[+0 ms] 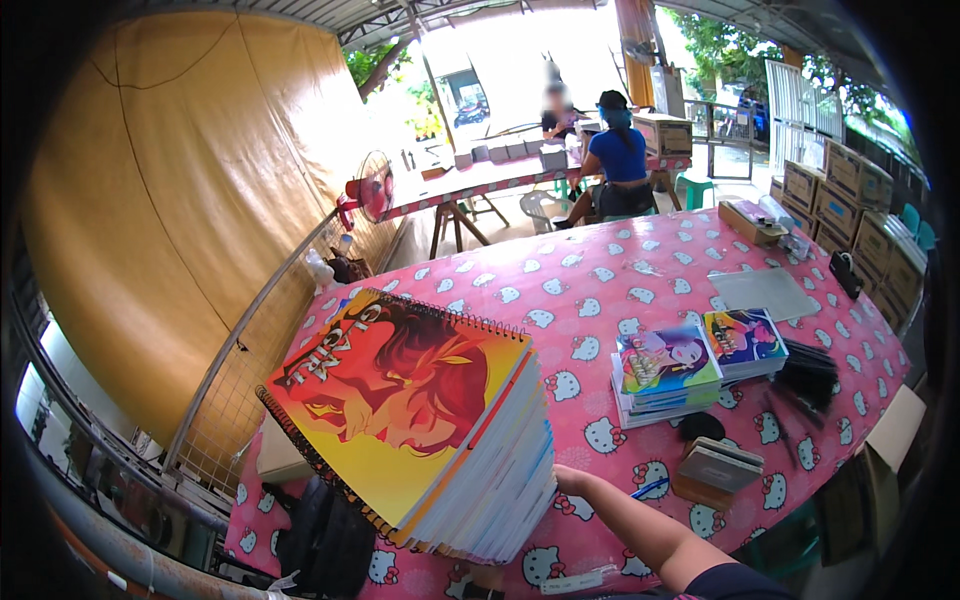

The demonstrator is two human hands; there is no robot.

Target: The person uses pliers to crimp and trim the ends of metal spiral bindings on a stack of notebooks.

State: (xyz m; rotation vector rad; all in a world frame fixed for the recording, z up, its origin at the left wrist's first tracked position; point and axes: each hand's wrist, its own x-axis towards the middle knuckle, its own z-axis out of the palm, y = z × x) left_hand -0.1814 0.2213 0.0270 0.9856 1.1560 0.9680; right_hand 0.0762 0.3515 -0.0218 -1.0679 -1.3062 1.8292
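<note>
A tall stack of spiral-bound books leans in front of me, its top cover yellow and red with illustrated faces. Black coil binding runs along its edges, and pale page edges show down the right side. My right hand reaches against the lower right side of this stack, with its fingers hidden behind the pages. Below the stack's near edge, a bit of my left wrist shows with a dark band; the rest of that hand is hidden. A blue pen lies beside my right forearm.
Two smaller piles of illustrated books stand on the pink patterned tablecloth. Near them lie a wooden block with grey pads, black strips and a clear sheet. Cartons line the right; a person sits beyond.
</note>
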